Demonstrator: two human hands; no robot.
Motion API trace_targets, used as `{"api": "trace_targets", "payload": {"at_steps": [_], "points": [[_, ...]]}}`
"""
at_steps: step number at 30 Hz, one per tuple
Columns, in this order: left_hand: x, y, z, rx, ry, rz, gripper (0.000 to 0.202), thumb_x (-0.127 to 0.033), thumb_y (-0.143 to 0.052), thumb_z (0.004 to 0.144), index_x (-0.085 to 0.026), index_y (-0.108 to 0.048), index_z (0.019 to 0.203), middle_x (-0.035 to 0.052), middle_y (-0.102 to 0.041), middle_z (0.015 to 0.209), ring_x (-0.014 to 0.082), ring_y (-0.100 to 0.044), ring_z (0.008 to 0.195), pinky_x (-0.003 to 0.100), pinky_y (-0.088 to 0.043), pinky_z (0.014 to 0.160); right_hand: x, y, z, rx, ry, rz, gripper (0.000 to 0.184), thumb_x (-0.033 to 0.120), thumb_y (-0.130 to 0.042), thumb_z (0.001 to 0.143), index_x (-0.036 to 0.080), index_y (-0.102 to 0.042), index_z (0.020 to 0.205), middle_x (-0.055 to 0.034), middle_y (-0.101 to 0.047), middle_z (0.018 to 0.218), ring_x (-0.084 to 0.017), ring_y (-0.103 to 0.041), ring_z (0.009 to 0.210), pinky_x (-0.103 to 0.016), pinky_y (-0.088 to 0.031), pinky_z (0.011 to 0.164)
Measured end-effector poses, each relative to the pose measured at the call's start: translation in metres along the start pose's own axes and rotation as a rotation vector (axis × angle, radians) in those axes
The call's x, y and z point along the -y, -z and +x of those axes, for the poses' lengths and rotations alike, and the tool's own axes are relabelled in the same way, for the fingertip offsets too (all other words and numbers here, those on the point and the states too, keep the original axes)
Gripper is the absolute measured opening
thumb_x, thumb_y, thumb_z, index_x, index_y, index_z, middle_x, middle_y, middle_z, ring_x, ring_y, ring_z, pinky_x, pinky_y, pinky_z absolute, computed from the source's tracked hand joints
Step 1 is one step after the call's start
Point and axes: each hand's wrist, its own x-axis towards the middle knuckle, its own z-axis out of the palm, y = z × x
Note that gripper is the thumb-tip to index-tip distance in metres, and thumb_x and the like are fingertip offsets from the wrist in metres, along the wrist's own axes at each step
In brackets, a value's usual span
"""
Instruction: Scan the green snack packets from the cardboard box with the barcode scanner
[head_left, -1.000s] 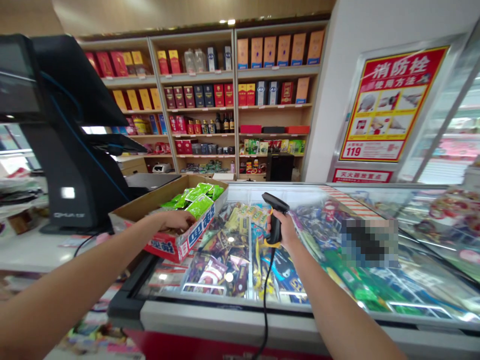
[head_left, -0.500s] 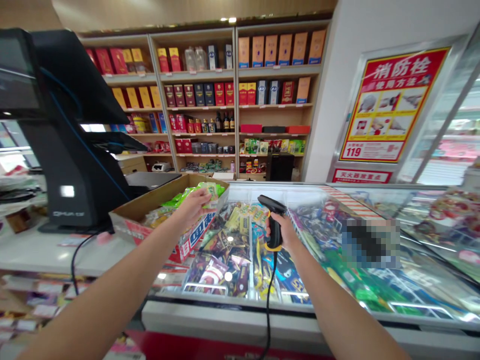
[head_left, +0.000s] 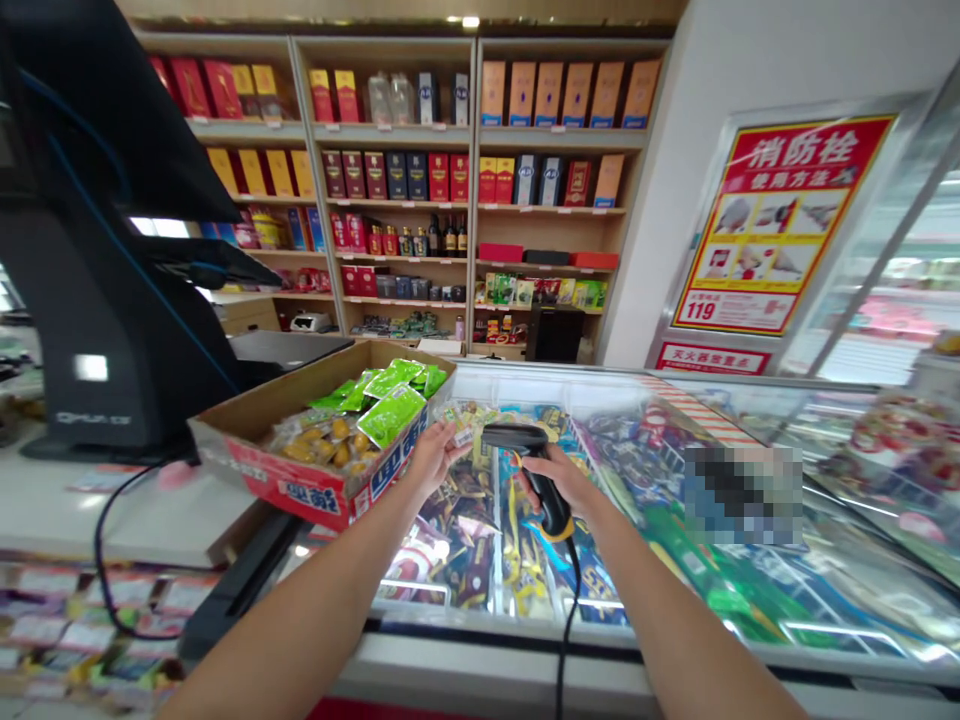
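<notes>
Left hand [head_left: 435, 462] has moved out from the cardboard box [head_left: 300, 487], at the left end of the glass freezer [head_left: 525, 640], and now its fingers [head_left: 448, 437] pinch a small snack packet [head_left: 463, 424] above that freezer. Just right of the packet, the right hand [head_left: 556, 490] has turned, and its fingers [head_left: 541, 478] wrap closed around a black corded barcode scanner [head_left: 517, 436] over the freezer.
</notes>
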Motion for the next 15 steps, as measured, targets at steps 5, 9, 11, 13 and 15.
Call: {"api": "trace_targets", "payload": {"at_steps": [5, 9, 11, 13, 15], "points": [[-0.0026, 0.0006, 0.0003, -0.055, -0.031, 0.1, 0.029, -0.03, -0.079, 0.066, -0.015, -0.054, 0.069, 0.0007, -0.064, 0.062, 0.0164, -0.067, 0.064, 0.036, -0.059, 0.07, 0.002, -0.0037, -0.0041, 0.046, -0.023, -0.076, 0.035, 0.045, -0.072, 0.069, 0.016, -0.055, 0.082, 0.0022, -0.058, 0.054, -0.011, -0.051, 0.037, -0.025, -0.045, 0.036], [-0.0016, -0.0039, 0.0, -0.088, -0.069, 0.199, 0.033, -0.032, -0.08, 0.063, -0.015, -0.053, 0.066, -0.0027, -0.058, 0.054, 0.0137, -0.062, 0.055, 0.036, -0.059, 0.066, 0.0016, -0.0058, -0.0058, 0.053, -0.02, -0.11, 0.035, 0.046, -0.071, 0.07, 0.016, -0.056, 0.081, 0.0026, -0.058, 0.053, -0.011, -0.051, 0.036, -0.024, -0.045, 0.036], [-0.0011, -0.0049, -0.0002, -0.094, -0.086, 0.228, 0.034, -0.033, -0.08, 0.061, -0.015, -0.051, 0.063, -0.0049, -0.053, 0.05, 0.0114, -0.057, 0.05, 0.036, -0.058, 0.064, 0.0, -0.0053, -0.0052, 0.053, -0.025, -0.128, 0.035, 0.046, -0.07, 0.07, 0.016, -0.057, 0.08, 0.0022, -0.058, 0.053, -0.011, -0.051, 0.036, -0.023, -0.043, 0.035], [-0.0006, -0.0051, -0.0004, -0.097, -0.098, 0.242, 0.034, -0.033, -0.08, 0.061, -0.016, -0.051, 0.061, -0.0061, -0.049, 0.047, 0.0098, -0.053, 0.048, 0.035, -0.058, 0.063, -0.0018, -0.0046, -0.0044, 0.051, -0.025, -0.143, 0.035, 0.047, -0.07, 0.071, 0.015, -0.057, 0.078, 0.0015, -0.058, 0.053, -0.011, -0.051, 0.035, -0.022, -0.042, 0.035], [0.0001, -0.0048, -0.0003, -0.097, -0.108, 0.242, 0.034, -0.033, -0.081, 0.06, -0.016, -0.051, 0.061, -0.0062, -0.047, 0.048, 0.009, -0.051, 0.047, 0.035, -0.058, 0.063, -0.0028, -0.0043, -0.0039, 0.051, -0.021, -0.154, 0.034, 0.047, -0.068, 0.072, 0.015, -0.058, 0.076, 0.0008, -0.058, 0.052, -0.011, -0.05, 0.035, -0.022, -0.041, 0.035]]}}
